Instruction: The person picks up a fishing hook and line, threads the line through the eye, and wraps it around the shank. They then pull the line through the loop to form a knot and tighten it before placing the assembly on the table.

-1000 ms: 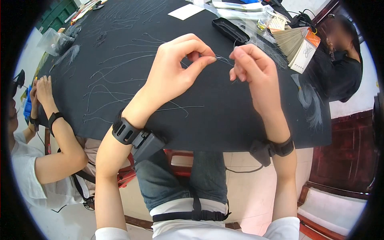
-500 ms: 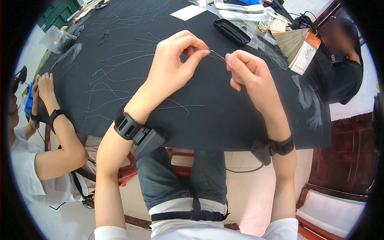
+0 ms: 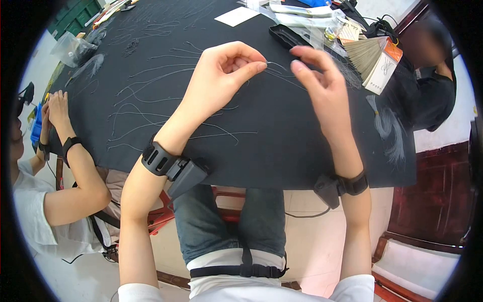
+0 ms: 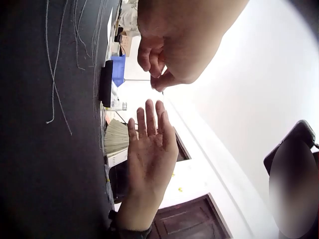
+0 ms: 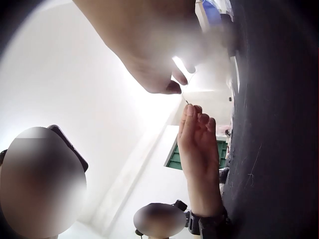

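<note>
My left hand (image 3: 221,75) pinches a thin grey cord (image 3: 282,76) between thumb and index finger above the black table; cord ends stick out to the right of the fingertips. To the right, my right hand (image 3: 327,88) has its thumb and fingers apart, and the left wrist view shows that hand (image 4: 152,159) with fingers extended. In the right wrist view a short bit of cord (image 5: 187,101) rises from the pinching left fingertips (image 5: 190,108). Several grey cords (image 3: 151,99) lie spread on the table beneath and left of my left hand.
At the back stand a black tray (image 3: 283,36), a white sheet (image 3: 236,16) and plastic packets. A fanned card stack (image 3: 370,58) and a cord bundle (image 3: 385,123) lie right. People sit at both sides; a clear plastic container (image 3: 70,49) is back left.
My right hand came in to the cord near my left fingertips, then let go and moved up and right with its fingers spreading. My left hand shifted slightly left and kept its pinch.
</note>
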{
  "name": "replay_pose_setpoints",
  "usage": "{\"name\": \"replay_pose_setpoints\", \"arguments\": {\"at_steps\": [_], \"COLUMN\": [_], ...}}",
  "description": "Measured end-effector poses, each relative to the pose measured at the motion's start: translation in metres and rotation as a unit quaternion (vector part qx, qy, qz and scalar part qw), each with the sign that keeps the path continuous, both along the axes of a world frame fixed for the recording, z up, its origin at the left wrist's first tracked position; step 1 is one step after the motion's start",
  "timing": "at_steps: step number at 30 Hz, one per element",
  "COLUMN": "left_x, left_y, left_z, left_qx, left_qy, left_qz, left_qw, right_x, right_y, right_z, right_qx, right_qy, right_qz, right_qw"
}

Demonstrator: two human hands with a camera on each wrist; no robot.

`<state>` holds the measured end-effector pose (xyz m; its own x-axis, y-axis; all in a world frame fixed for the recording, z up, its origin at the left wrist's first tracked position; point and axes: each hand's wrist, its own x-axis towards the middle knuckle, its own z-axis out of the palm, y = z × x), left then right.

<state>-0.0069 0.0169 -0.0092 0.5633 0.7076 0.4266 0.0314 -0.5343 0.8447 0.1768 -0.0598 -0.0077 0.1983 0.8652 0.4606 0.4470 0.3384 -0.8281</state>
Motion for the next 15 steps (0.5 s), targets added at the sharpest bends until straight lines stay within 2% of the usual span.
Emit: {"name": "replay_pose_setpoints", "arguments": {"at_steps": [4,10,15], "left_x": [0.0035,0.0020,0.0016], "left_y": [-0.0028,-0.0040,-0.0072], "left_z": [0.0026,0.0022,0.0065], "left_qx": [-0.036,-0.067,-0.091], "left_qy": [-0.036,-0.028,-0.023], "left_qz": [-0.015,-0.070,-0.081], "left_qw": [0.999,0.995,0.992], "right_x": [-0.0021,-0.0045,-0.0080], "right_y": [0.0021,-0.0009,-0.0024], "right_z": [-0.0076,-0.0015,0.0010], "right_qx": [-0.014,-0.020,-0.013], "right_qy": [-0.060,-0.036,-0.021], "right_qz": [0.056,0.063,0.071], "right_qw": [0.997,0.997,0.997]}}
